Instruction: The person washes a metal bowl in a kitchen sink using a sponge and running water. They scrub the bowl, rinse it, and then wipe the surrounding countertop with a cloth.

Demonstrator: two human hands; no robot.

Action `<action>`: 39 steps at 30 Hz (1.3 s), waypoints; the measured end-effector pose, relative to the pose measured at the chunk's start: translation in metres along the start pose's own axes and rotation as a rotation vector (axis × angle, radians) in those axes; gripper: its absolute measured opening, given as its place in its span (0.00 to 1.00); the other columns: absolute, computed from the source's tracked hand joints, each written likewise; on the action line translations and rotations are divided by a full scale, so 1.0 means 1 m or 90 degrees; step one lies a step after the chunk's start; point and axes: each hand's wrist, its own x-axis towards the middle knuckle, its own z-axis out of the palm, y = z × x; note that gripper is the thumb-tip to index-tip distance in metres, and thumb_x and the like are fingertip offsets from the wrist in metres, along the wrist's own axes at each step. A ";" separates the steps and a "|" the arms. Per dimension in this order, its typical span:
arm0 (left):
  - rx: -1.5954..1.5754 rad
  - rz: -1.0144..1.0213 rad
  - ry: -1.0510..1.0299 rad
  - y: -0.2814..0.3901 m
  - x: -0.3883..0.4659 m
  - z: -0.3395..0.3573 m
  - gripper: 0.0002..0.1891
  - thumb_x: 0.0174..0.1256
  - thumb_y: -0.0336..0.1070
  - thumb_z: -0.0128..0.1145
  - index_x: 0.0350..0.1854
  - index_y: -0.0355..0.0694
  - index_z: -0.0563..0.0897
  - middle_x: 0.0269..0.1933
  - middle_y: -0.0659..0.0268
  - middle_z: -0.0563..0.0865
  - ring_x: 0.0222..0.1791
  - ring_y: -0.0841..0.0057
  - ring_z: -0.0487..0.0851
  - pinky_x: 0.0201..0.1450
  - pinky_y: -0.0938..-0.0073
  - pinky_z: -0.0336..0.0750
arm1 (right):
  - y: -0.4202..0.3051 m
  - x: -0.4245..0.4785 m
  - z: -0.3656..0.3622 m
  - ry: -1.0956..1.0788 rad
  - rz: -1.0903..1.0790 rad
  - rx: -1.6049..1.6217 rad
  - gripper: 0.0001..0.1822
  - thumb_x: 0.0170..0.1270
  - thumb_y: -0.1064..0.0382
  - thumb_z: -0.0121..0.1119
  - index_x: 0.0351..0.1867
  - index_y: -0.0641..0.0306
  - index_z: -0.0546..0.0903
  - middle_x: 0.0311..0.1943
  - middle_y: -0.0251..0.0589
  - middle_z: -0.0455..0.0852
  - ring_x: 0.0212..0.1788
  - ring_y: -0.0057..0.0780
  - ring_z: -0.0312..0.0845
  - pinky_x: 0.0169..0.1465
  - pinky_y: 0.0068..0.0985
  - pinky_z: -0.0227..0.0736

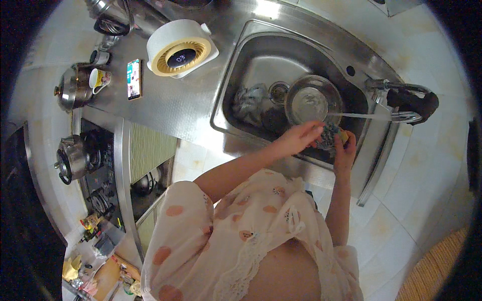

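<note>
Both hands are over the near right side of the stainless steel sink (pixel 260 49). My right hand (pixel 344 150) holds a dark bluish-grey cloth or scrubber (pixel 328 137), with something yellow beside its fingers. My left hand (pixel 301 137) is at the left edge of the same item; whether it grips it is unclear. Just beyond the hands, a round metal bowl (pixel 314 83) with water in it stands in the sink. A thin stream of water runs from the faucet (pixel 408 116) toward the bowl. Left of the bowl are the drain (pixel 279 92) and a clear crumpled plastic item (pixel 254 96).
On the counter left of the sink stand a round white device (pixel 169 41) with a lit display, a smartphone (pixel 134 79), a mug (pixel 100 78) and a lidded pot (pixel 75 88). A kettle (pixel 72 158) is on the stove further left. Dark cloth wraps the faucet.
</note>
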 end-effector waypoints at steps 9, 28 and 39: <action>-0.507 -0.184 0.111 -0.066 0.056 -0.032 0.34 0.58 0.63 0.44 0.61 0.46 0.62 0.62 0.64 0.64 0.61 0.67 0.62 0.60 0.58 0.55 | -0.023 0.005 0.020 -0.033 0.146 0.216 0.22 0.55 0.63 0.60 0.50 0.65 0.69 0.41 0.34 0.74 0.43 0.21 0.67 0.48 0.19 0.64; -0.328 -0.308 0.361 -0.133 0.184 -0.067 0.31 0.58 0.60 0.48 0.60 0.49 0.63 0.57 0.57 0.67 0.56 0.59 0.66 0.55 0.52 0.62 | 0.215 0.138 0.073 -0.030 -0.036 -0.664 0.37 0.48 0.56 0.61 0.61 0.60 0.59 0.55 0.60 0.63 0.55 0.53 0.62 0.56 0.37 0.61; -0.502 -0.211 0.363 -0.174 0.186 -0.102 0.25 0.61 0.55 0.46 0.52 0.41 0.72 0.47 0.63 0.78 0.45 0.65 0.77 0.47 0.62 0.73 | 0.176 0.151 0.069 -0.036 -0.124 -0.551 0.23 0.54 0.57 0.55 0.52 0.56 0.69 0.48 0.52 0.72 0.48 0.49 0.71 0.46 0.44 0.69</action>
